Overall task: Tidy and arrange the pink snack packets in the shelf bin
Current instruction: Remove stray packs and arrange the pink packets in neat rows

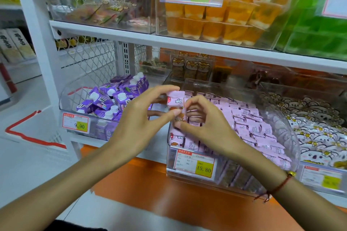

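left hand (139, 118): pinching the pink packet (175, 100)
right hand (204, 122): pinching it too
spot: right over the bin (189, 178)

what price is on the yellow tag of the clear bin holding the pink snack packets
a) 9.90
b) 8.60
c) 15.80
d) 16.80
c) The price tag on the front of the clear bin that holds the pink snack packets reads 15.80 on its yellow patch.
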Action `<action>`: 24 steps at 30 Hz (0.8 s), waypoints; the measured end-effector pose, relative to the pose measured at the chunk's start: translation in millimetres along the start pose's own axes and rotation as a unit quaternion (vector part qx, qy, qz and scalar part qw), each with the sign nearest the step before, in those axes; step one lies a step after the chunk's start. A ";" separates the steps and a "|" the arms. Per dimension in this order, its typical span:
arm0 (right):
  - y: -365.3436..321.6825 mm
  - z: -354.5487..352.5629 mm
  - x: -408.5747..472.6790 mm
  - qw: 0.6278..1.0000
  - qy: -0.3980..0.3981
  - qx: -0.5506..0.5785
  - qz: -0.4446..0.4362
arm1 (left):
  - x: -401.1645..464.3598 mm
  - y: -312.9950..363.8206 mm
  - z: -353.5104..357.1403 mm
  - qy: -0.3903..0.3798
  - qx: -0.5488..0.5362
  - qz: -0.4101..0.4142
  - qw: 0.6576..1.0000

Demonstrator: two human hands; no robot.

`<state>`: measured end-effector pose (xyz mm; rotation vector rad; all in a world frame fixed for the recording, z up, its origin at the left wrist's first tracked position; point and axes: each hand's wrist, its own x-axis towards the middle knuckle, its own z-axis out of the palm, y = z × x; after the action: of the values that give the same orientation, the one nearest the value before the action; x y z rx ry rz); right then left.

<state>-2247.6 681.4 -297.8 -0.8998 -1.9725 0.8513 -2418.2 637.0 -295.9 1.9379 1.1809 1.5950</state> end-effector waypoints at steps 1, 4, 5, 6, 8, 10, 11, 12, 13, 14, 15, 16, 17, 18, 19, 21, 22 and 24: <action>2.1 -4.0 1.3 0.999 -0.007 -0.037 0.006 | 0.6 -2.0 -2.0 -0.010 0.026 0.010 1.000; 6.1 -16.4 1.6 0.990 -0.034 -0.133 0.009 | 1.7 -6.1 -4.7 -0.047 0.153 0.056 0.986; 6.9 -19.6 0.8 0.986 -0.047 -0.161 0.009 | 2.0 -6.6 -3.1 -0.063 0.203 0.065 0.975; 7.3 -22.1 -0.2 0.981 -0.060 -0.184 0.007 | 2.2 -7.1 -0.9 -0.078 0.245 0.068 0.964; 8.0 -23.0 -2.8 0.981 -0.069 -0.182 0.003 | 3.0 -9.7 3.3 -0.113 0.309 0.062 0.942; 7.8 -18.9 -6.2 0.991 -0.050 -0.125 0.003 | 2.9 -13.3 6.4 -0.152 0.348 0.055 0.923; 7.8 -15.4 -8.1 0.994 -0.038 -0.099 0.001 | 2.0 -14.9 7.1 -0.156 0.345 0.052 0.924; 7.8 -11.5 -10.0 0.995 -0.027 -0.093 -0.006 | 0.8 -16.4 7.1 -0.142 0.318 0.043 0.936; 8.7 -7.9 -11.0 0.994 -0.017 -0.105 -0.014 | -0.6 -17.8 7.3 -0.112 0.271 0.024 0.956; 9.8 -4.9 -11.8 0.992 -0.010 -0.124 -0.021 | -2.2 -19.1 7.2 -0.074 0.214 -0.005 0.974; 10.7 -3.2 -11.6 0.989 -0.005 -0.143 -0.026 | -3.5 -20.5 7.1 -0.040 0.161 -0.041 0.985; 10.9 -2.6 -10.7 0.987 -0.004 -0.158 -0.029 | -4.6 -21.7 6.7 -0.019 0.122 -0.082 0.989; 10.8 -2.6 -9.4 0.984 -0.012 -0.176 -0.033 | -5.9 -23.1 6.6 -0.012 0.093 -0.121 0.988; 10.5 -2.6 -8.0 0.977 -0.029 -0.206 -0.042 | -7.5 -24.7 6.6 -0.019 0.067 -0.154 0.986; 10.2 -1.9 -6.7 0.967 -0.051 -0.245 -0.052 | -9.2 -26.1 7.1 -0.031 0.043 -0.179 0.982; 9.0 -1.4 -3.7 0.947 -0.080 -0.304 -0.060 | -12.9 -27.1 8.6 -0.062 0.015 -0.205 0.977; 7.8 -3.2 -1.9 0.947 -0.082 -0.306 -0.054 | -14.5 -26.8 9.1 -0.075 0.015 -0.209 0.975; 6.9 -7.7 2.5 0.954 -0.104 -0.278 -0.031 | -16.8 -25.4 9.6 -0.091 0.022 -0.209 0.973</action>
<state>-2240.1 688.9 -298.9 -1.0835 -2.4718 0.3588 -2418.7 640.8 -327.5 1.6743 1.4384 1.1578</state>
